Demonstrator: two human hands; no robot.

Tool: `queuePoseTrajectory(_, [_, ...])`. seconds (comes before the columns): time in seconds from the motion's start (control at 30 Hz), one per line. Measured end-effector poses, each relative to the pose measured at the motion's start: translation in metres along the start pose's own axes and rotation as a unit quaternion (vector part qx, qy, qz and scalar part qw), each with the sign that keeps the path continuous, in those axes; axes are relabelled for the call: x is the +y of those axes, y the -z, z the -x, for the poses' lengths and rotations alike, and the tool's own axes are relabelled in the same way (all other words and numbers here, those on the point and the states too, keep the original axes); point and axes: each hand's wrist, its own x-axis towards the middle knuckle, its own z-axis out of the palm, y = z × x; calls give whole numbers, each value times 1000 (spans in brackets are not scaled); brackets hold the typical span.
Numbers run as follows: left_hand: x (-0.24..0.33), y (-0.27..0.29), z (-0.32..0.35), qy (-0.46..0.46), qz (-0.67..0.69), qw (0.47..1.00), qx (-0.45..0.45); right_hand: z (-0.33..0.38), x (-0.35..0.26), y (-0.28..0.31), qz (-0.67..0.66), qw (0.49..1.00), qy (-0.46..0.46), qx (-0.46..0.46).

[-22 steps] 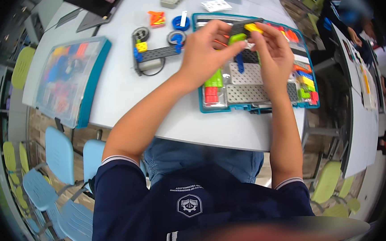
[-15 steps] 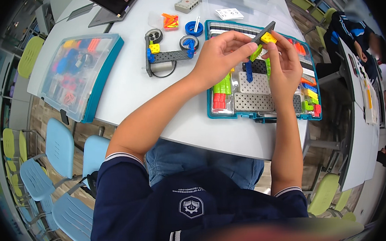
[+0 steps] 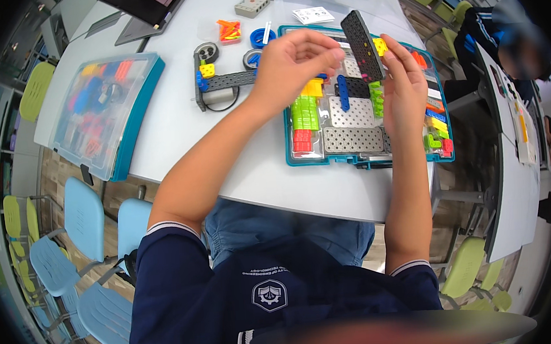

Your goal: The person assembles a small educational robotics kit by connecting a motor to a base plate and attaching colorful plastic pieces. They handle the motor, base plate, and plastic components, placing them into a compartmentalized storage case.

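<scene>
My right hand [image 3: 404,81] grips a dark grey perforated plate [image 3: 362,46] with a yellow connector block [image 3: 380,46] on its right side. The plate is tilted upright, and small magenta spots show on its face. Just left of the plate, apart from it, is my left hand [image 3: 295,65]. Its thumb and fingertips are pinched together; whatever they may hold is too small to make out. Both hands are above a teal-edged parts box [image 3: 308,161]. In the box lie light grey perforated plates [image 3: 353,140], a blue beam [image 3: 344,93], and green blocks [image 3: 304,112].
A partly built frame [image 3: 221,81] with wheels and blue connectors stands left of the box, partly behind my left hand. Farther off are orange pieces [image 3: 229,31], a grey module [image 3: 252,4] and a laptop [image 3: 149,5]. A lidded parts case [image 3: 102,110] lies left. Another person [image 3: 481,49] sits at right.
My left hand has let go of the plate and drawn back to the left. The plate, now only in my right hand, has turned to show its broad face.
</scene>
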Motion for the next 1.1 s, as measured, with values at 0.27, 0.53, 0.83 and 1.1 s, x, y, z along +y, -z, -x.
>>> queuePoseTrajectory(0.27, [1,15,-9,-26,-100,994,27,-7,-4,11,-171,973,-153,-30])
queuePoseTrajectory(0.53, [2,8,-5,49,-8,998,-31,-4,0,8,-273,940,-204,-11])
queuePoseTrajectory(0.83, [6,-6,5,127,86,983,-101,2,6,2,-277,934,-207,-96])
queuePoseTrajectory(1.1, [4,-6,5,74,67,995,-26,0,6,0,-122,983,-120,-71])
